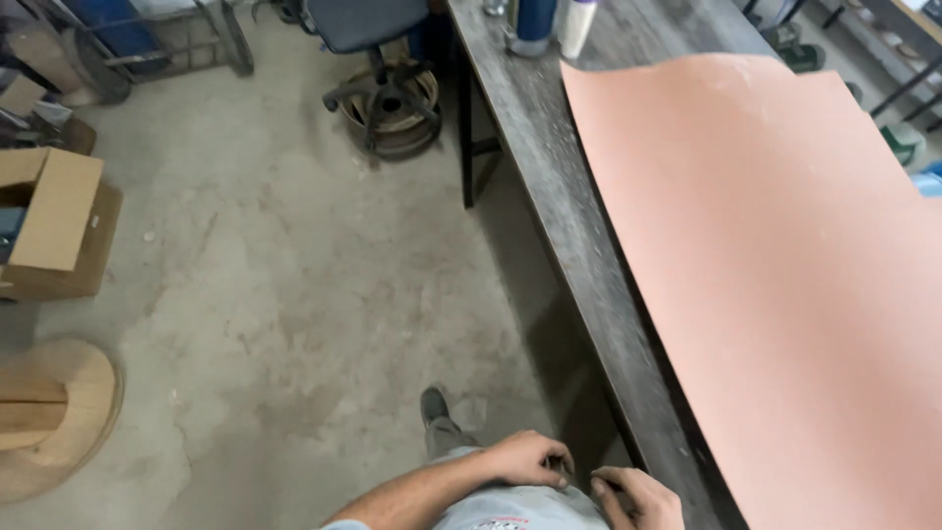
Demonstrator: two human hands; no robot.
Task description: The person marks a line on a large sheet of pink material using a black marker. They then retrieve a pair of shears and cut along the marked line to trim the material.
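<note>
My left hand (525,458) rests at my waist at the bottom of the head view, fingers curled against my grey trousers. My right hand (636,496) is close beside it, fingers bent, touching the same spot near the trouser pocket. A small dark thing shows between the two hands, but I cannot tell what it is. A large salmon-pink sheet (785,265) lies flat on the dark worn workbench (559,186) to my right, apart from both hands.
A blue can (533,25) and a white bottle (577,25) stand at the bench's far end. A swivel chair (378,59) stands over a round base. An open cardboard box (54,221) and a round wooden piece (49,412) lie on the concrete floor at left.
</note>
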